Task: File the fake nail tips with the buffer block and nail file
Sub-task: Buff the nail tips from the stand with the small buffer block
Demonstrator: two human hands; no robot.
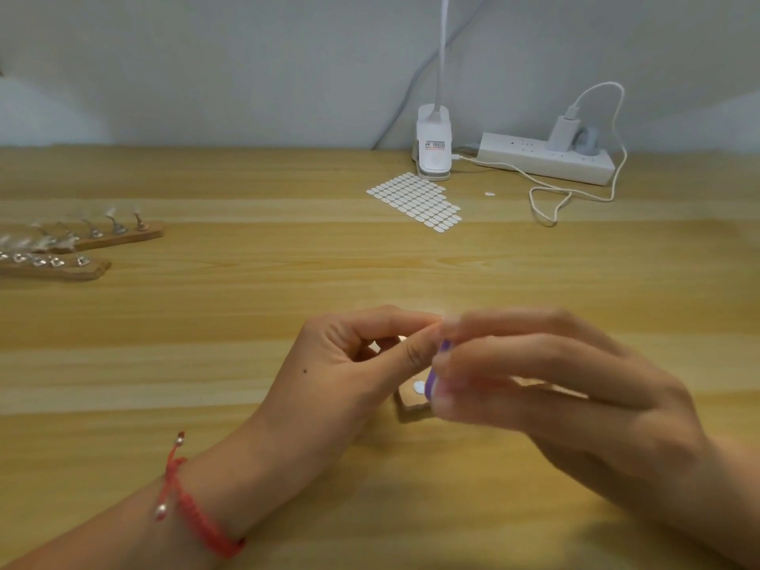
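Here, near the middle of the wooden table's point(246, 322) front edge, both hands meet fingertip to fingertip. The left hand point(362, 364) has its fingers curled, with thumb and forefinger pinched together at the meeting point; whatever sits in that pinch is too small and blurred to make out. The right hand point(555, 397) is motion-blurred, its fingers curled round a purple filing tool point(436, 374), of which only a narrow sliver shows, so I cannot tell block from file. Just below the hands a small wooden stand point(411, 409) rests on the table, with a white nail tip point(418, 387) on top, beside the purple tool. A red braided bracelet point(193, 512) circles the left wrist.

Toward the left edge lie two wooden strips point(103, 238) carrying rows of small metal holders. Toward the back edge, right of centre, a sheet of white oval stickers point(415, 201) lies flat, with a white lamp clamp point(434, 146) just behind it. Right of that sits a white power strip point(547, 158) with a charger point(563, 131) plugged in and a white cable point(575, 195) looping onto the table
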